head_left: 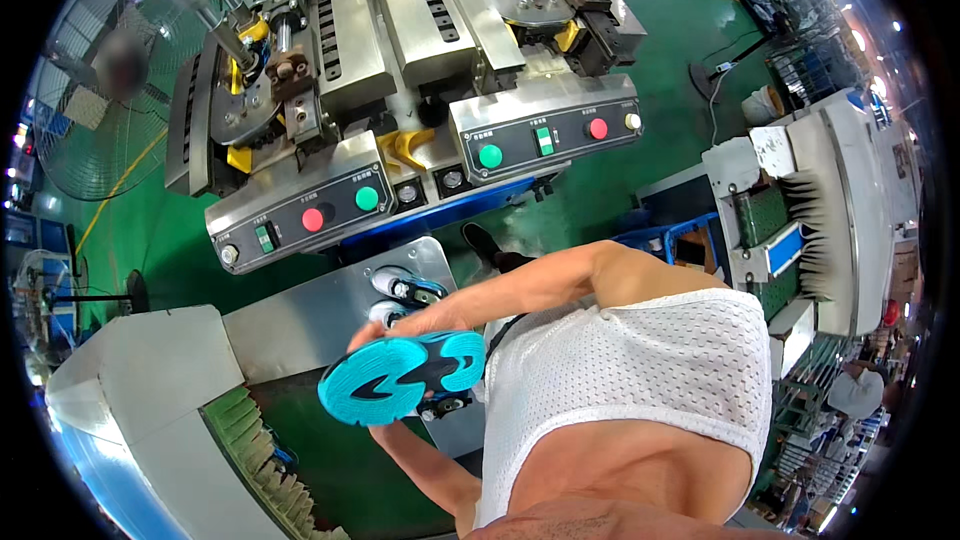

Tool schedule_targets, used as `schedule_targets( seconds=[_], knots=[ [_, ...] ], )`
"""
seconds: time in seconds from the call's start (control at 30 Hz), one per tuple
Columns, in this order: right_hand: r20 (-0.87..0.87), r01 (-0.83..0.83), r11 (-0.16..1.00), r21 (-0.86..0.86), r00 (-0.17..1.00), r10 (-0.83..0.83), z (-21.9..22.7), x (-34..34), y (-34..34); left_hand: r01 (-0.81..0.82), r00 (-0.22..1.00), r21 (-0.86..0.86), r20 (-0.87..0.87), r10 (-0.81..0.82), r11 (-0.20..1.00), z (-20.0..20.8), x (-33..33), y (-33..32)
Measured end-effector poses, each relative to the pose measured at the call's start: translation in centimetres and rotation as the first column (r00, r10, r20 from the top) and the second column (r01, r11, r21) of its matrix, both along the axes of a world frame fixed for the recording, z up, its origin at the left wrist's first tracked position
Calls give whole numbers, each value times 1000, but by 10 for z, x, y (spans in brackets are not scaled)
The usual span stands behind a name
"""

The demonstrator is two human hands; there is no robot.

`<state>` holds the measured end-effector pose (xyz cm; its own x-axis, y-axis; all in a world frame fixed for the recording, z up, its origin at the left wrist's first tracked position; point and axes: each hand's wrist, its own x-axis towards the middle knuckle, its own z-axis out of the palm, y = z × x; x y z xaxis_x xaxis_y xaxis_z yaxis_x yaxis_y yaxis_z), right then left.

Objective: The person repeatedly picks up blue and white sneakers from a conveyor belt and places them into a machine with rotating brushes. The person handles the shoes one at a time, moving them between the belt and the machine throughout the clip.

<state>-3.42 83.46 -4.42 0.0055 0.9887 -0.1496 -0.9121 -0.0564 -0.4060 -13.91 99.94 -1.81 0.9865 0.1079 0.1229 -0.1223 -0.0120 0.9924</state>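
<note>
White mesh vest (625,370) nearest. In front of it, shoe with turquoise ribbed sole (365,390), sole facing up. Right hand (408,321) closed on shoe's far edge; left hand (386,431) mostly hidden behind sole, can't tell its grip. Past right hand, black-white-blue shoe (405,286) on flat steel table (290,325). Farther: steel twin-station machine (425,15). Green floor (680,50) beyond.

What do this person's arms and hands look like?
The right arm and left arm are bare beyond a sleeveless white mesh top. The right hand has no glove, and no watch or bracelet shows on that wrist. The left hand is mostly hidden; the part that shows is ungloved too.
</note>
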Motion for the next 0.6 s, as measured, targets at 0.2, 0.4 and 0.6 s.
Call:
schedule_targets(
  seconds=[0.2,0.4,0.6],
  knots=[
    [299,368,929,-27,890,-344,37,103,-81,-179,984,45,-4,180,983,24,104,-20],
    [123,467,873,138,867,-483,59,169,-165,-338,941,199,94,326,920,47,193,-21],
    [-32,584,807,89,812,-583,51,177,-173,-328,943,528,225,244,783,63,306,21]
  ],
)
